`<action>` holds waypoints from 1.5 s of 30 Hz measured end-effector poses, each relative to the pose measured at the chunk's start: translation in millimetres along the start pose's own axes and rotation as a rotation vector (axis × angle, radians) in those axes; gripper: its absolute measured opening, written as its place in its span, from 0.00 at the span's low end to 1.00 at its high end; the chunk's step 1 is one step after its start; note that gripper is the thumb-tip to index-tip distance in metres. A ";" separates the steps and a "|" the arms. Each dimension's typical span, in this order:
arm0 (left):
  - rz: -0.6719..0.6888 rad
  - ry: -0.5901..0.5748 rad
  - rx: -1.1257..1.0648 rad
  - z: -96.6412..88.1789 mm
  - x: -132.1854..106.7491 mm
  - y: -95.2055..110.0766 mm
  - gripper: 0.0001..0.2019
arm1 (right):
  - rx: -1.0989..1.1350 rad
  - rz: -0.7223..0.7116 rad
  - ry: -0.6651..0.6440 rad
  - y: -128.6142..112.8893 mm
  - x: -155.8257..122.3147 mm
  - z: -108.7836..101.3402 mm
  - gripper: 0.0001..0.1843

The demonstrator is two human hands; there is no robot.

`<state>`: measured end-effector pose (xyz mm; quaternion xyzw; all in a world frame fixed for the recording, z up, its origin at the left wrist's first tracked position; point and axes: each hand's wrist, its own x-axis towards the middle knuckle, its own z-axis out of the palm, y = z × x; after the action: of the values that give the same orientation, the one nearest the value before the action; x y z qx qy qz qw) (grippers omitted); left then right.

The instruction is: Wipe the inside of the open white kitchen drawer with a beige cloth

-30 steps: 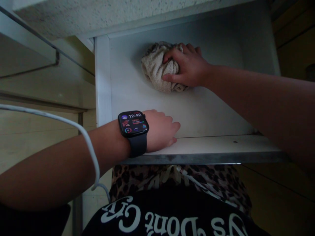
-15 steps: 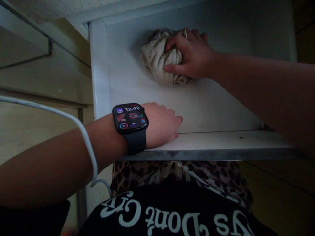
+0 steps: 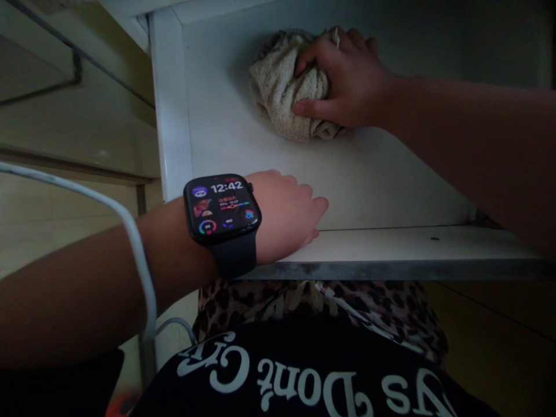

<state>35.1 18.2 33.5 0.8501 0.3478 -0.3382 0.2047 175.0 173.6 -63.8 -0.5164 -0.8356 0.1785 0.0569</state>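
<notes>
A white drawer (image 3: pixel 408 246) stands pulled out in front of me. My right hand (image 3: pixel 347 81) is closed on a crumpled beige cloth (image 3: pixel 278 87) and presses it against the drawer's floor near the back left. My left hand (image 3: pixel 284 214), with a dark smartwatch (image 3: pixel 221 208) on the wrist, grips the drawer's front rim near its left corner; the fingers curl over the edge into the drawer.
A white cable (image 3: pixel 134 249) hangs across my left forearm. Left of the drawer runs a pale cabinet front with a thin metal rail (image 3: pixel 78 63). Wooden cabinet fronts (image 3: pixel 499 336) show below right. My dark printed shirt fills the bottom of the view.
The cloth and my right hand have shifted slightly toward the drawer's back. The view has tilted, so the drawer sits higher in the picture. My left hand keeps its grip on the rim.
</notes>
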 end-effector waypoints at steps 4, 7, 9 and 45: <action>0.007 0.027 -0.016 2.6 -1.5 -1.4 0.20 | -0.001 -0.007 0.002 0.4 0.4 0.6 0.42; 0.005 0.045 -0.008 4.3 -1.9 -2.2 0.20 | 0.003 -0.015 0.012 1.2 0.7 2.6 0.41; 0.002 0.044 -0.005 4.5 -1.6 -2.0 0.20 | 0.009 -0.018 0.023 1.8 0.6 3.5 0.40; 0.070 0.228 0.079 18.9 -10.6 -6.0 0.20 | 0.025 -0.060 0.014 -2.3 -11.8 -1.9 0.41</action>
<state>16.9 6.5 27.4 0.9020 0.3254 -0.2456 0.1418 179.0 162.7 -60.1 -0.4915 -0.8481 0.1834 0.0744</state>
